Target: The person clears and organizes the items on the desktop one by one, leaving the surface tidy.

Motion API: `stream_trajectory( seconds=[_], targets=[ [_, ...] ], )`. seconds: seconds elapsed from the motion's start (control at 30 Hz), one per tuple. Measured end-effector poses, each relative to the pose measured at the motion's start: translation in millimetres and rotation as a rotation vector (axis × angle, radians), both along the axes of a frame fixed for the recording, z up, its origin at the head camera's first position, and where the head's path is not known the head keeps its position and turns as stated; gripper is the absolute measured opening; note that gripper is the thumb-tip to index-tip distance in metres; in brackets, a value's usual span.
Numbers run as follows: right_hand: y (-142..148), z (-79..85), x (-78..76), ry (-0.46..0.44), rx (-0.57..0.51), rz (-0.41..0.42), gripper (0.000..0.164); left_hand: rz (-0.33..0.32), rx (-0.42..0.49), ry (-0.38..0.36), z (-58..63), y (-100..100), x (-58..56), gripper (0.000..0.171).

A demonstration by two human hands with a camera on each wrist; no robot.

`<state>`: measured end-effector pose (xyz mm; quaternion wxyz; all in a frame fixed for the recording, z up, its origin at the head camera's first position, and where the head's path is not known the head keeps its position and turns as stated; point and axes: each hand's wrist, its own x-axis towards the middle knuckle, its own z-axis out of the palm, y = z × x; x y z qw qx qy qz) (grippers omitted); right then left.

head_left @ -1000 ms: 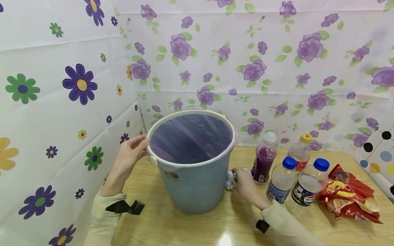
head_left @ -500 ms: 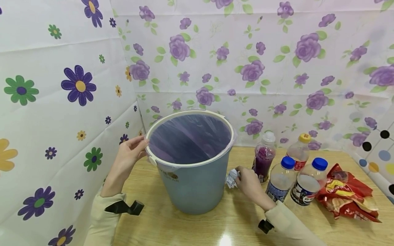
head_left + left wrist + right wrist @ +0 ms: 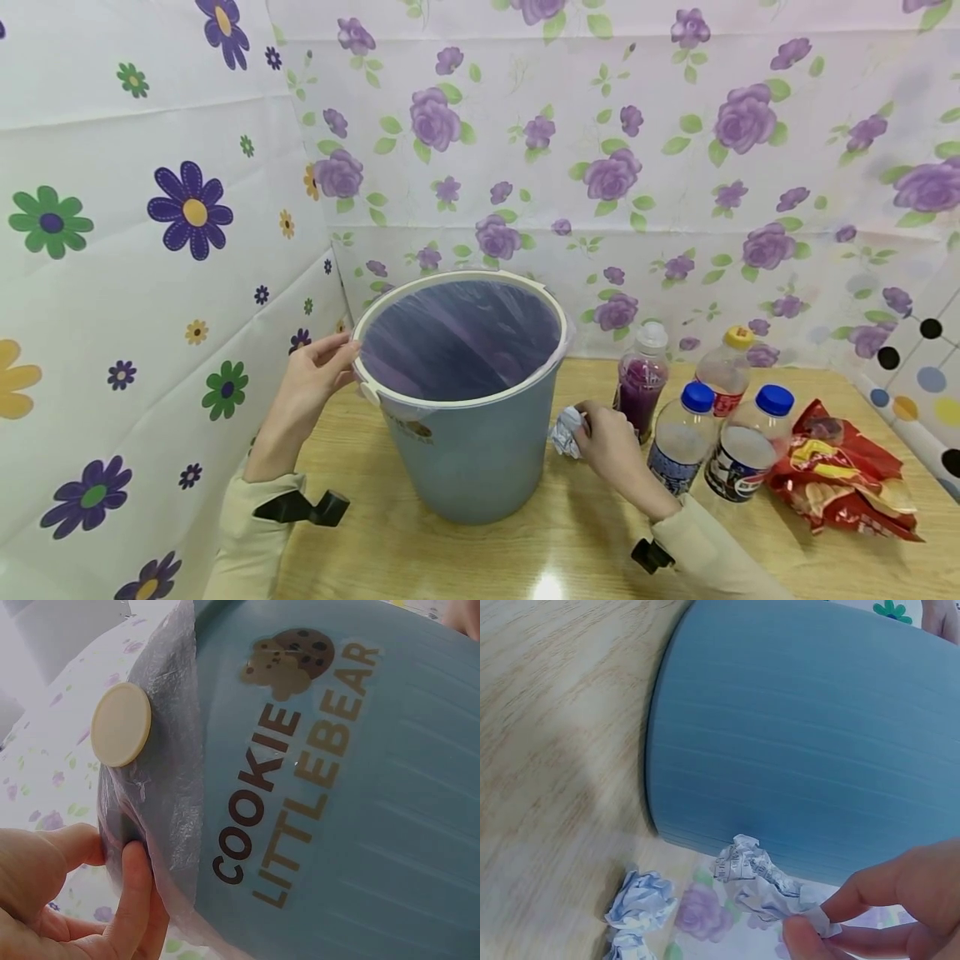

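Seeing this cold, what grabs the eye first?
The large blue plastic bucket fills the head view's middle, the left hand gripping its cream rim. Right of it, the right hand pinches a crumpled white paper ball. Farther right, four clear plastic bottles stand beside a red snack bag.

Flowered wall sheets (image 3: 555, 200), apparently wooden table (image 3: 420, 558).

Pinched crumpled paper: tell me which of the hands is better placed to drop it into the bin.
Most likely the right hand: it pinches the crumpled paper beside the bin. The left hand is on the bin's opposite side, holding the rim.
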<state>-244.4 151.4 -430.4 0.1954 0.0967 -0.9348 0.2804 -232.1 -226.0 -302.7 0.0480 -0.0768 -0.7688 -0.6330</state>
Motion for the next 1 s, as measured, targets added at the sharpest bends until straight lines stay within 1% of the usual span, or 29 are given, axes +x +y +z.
stream_trajectory(
  seconds=[0.33, 0.6, 0.8, 1.0],
  targets=[
    [-1, 2.9, 4.5, 0.081, -0.032, 0.016, 0.019, 0.003, -0.001, -0.014, -1.6, -1, -0.1, 0.061],
    [-1, 5.6, 5.0, 0.171, -0.048, 0.009, 0.019, -0.009, 0.014, 0.001, -2.1, 0, 0.3, 0.06],
    [0, 8.4, 6.5, 0.211, -0.035, -0.007, 0.018, -0.008, 0.026, 0.007, -0.6, 1, -0.6, 0.06],
    [-1, 12.5, 9.4, 0.251, -0.017, -0.005, 0.017, -0.003, 0.027, 0.002, 0.0, 1, -0.9, 0.06]
  ],
)
